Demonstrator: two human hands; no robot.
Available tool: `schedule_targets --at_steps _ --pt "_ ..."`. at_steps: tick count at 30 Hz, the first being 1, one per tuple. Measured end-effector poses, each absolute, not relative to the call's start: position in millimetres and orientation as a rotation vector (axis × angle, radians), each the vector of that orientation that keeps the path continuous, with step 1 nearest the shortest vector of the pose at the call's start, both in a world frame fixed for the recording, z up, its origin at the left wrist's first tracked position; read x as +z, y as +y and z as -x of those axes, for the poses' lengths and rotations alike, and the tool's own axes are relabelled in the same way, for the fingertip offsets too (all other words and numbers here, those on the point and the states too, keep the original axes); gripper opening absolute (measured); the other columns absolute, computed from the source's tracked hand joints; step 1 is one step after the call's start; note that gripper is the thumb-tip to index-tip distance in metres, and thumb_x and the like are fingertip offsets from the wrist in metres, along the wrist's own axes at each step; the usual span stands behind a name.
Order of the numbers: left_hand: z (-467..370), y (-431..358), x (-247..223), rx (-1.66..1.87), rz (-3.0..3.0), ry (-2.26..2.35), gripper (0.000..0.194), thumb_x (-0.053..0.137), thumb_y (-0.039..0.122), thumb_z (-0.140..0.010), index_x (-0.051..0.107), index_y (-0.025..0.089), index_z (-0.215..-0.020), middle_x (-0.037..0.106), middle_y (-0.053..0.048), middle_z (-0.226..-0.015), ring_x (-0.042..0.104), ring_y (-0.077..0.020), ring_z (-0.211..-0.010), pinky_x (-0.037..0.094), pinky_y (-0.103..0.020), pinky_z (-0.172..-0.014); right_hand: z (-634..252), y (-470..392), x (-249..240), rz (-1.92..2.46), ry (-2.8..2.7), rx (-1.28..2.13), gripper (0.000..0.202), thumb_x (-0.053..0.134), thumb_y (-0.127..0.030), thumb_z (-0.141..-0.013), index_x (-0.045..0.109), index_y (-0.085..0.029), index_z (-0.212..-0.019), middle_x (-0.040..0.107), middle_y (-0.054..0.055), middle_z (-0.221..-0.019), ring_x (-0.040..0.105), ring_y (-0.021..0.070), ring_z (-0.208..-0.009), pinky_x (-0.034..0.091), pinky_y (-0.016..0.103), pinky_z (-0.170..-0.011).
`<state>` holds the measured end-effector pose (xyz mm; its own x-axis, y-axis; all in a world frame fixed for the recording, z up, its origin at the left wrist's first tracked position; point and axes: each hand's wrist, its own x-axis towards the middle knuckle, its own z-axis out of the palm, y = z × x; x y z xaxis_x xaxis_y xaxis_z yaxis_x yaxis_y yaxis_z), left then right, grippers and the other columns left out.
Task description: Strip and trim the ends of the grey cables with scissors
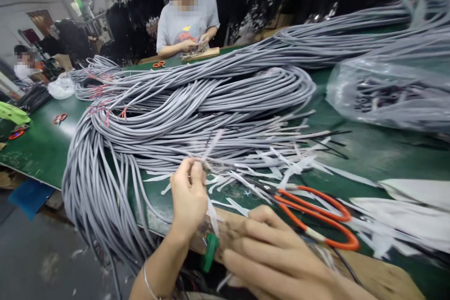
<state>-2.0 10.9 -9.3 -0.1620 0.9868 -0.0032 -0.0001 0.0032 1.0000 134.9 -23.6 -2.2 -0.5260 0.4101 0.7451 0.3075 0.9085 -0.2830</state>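
Observation:
My left hand (pixel 190 192) is closed in a pinch, with a thin white strip (pixel 213 145) rising from its fingertips. Another white strip (pixel 212 218) hangs just below that hand. In the near foreground, my right hand (pixel 274 248) is slightly blurred, its fingers loosely stretched to the left and its thumb hidden. A green ring-shaped object (pixel 210 252) sits between my hands at the table edge. Orange-handled scissors (pixel 316 215) lie right beyond my right hand, among loose white strips (pixel 291 168). Bundled grey cables (pixel 168 126) spread behind my left hand.
Grey cables drape over the front edge of the green table (pixel 42 150). Clear plastic bags (pixel 386 93) lie at right. Smaller orange scissors (pixel 59 118) and another pair (pixel 159 64) rest farther off. A person (pixel 188 23) works across the table.

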Motion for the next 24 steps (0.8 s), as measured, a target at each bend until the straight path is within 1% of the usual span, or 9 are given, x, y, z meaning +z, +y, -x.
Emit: schedule_targets --at_steps 3,5,7,9,12,15,19,22,24 --pt "0 8 -9 1.29 -1.181 1.218 0.029 0.052 0.044 -0.085 0.052 0.017 -0.076 0.04 0.006 -0.054 0.032 -0.0066 -0.044 0.025 -0.02 -0.043 -136 -15 -3 0.891 -1.903 0.217 0.013 0.056 -0.026 -0.085 0.051 -0.023 -0.072 0.045 -0.005 -0.05 0.043 0.01 -0.043 0.035 0.024 -0.044" --pt "-2 5 -9 1.288 -1.171 1.185 0.028 0.053 0.044 -0.085 0.053 0.016 -0.081 0.042 0.006 -0.054 0.033 -0.0065 -0.044 0.026 -0.019 -0.043 -137 -3 -5 1.157 -1.69 0.43 0.024 0.066 -0.04 -0.075 0.049 -0.023 -0.072 0.039 -0.008 -0.047 0.037 0.008 -0.039 0.031 0.022 -0.037" --pt "-3 3 -9 1.295 -1.177 1.181 0.027 0.055 0.042 -0.084 0.054 0.016 -0.083 0.044 0.006 -0.055 0.038 -0.0073 -0.046 0.029 -0.019 -0.044 -136 6 -5 1.268 -1.58 0.725 0.035 0.07 -0.047 -0.066 0.052 -0.021 -0.08 0.043 -0.008 -0.049 0.036 0.0071 -0.038 0.029 0.021 -0.034" --pt "-4 2 -9 1.295 -1.188 1.188 0.024 0.058 0.039 -0.082 0.056 0.016 -0.084 0.047 0.004 -0.058 0.043 -0.0083 -0.05 0.034 -0.019 -0.047 -133 9 -5 1.263 -1.545 0.911 0.039 0.068 -0.047 -0.065 0.055 -0.019 -0.088 0.049 -0.006 -0.052 0.034 0.0063 -0.036 0.027 0.02 -0.033" --pt "-3 1 -10 1.267 -1.201 1.176 0.02 0.06 0.034 -0.08 0.057 0.016 -0.087 0.05 0.004 -0.061 0.044 -0.0077 -0.05 0.034 -0.018 -0.048 -128 9 -4 1.249 -1.523 0.89 0.024 0.06 -0.04 -0.072 0.059 -0.018 -0.083 0.048 -0.005 -0.049 0.031 0.0062 -0.035 0.025 0.021 -0.033" --pt "-3 1 -11 1.241 -1.209 1.169 0.017 0.061 0.03 -0.078 0.058 0.016 -0.088 0.05 0.004 -0.06 0.039 -0.0067 -0.047 0.029 -0.018 -0.045 -128 8 -3 1.22 -1.519 0.817 0.015 0.054 -0.033 -0.076 0.061 -0.019 -0.075 0.046 -0.004 -0.045 0.039 0.0094 -0.036 0.03 0.022 -0.034" --pt "-5 2 -12 1.227 -1.241 1.206 0.017 0.06 0.031 -0.078 0.059 0.016 -0.088 0.052 0.004 -0.058 0.04 -0.0073 -0.047 0.03 -0.018 -0.045 -130 11 -1 1.153 -1.543 0.813 0.016 0.054 -0.032 -0.076 0.063 -0.019 -0.073 0.059 0.0 -0.052 0.052 0.0123 -0.042 0.039 0.021 -0.036" --pt "-6 4 -10 1.216 -1.276 1.248 0.019 0.06 0.035 -0.079 0.057 0.016 -0.076 0.052 0.003 -0.058 0.042 -0.0085 -0.05 0.032 -0.019 -0.047 -131 10 1 1.09 -1.523 0.804 0.018 0.056 -0.035 -0.079 0.062 -0.019 -0.072 0.065 0.002 -0.06 0.057 0.0124 -0.046 0.046 0.02 -0.041" --pt "-7 5 -10 1.238 -1.309 1.295 0.029 0.06 0.04 -0.08 0.05 0.017 -0.064 0.045 0.005 -0.053 0.037 -0.0079 -0.05 0.03 -0.02 -0.048 -133 9 2 1.055 -1.494 0.795 0.02 0.058 -0.038 -0.08 0.06 -0.02 -0.072 0.066 0.002 -0.061 0.061 0.0131 -0.049 0.05 0.02 -0.045"
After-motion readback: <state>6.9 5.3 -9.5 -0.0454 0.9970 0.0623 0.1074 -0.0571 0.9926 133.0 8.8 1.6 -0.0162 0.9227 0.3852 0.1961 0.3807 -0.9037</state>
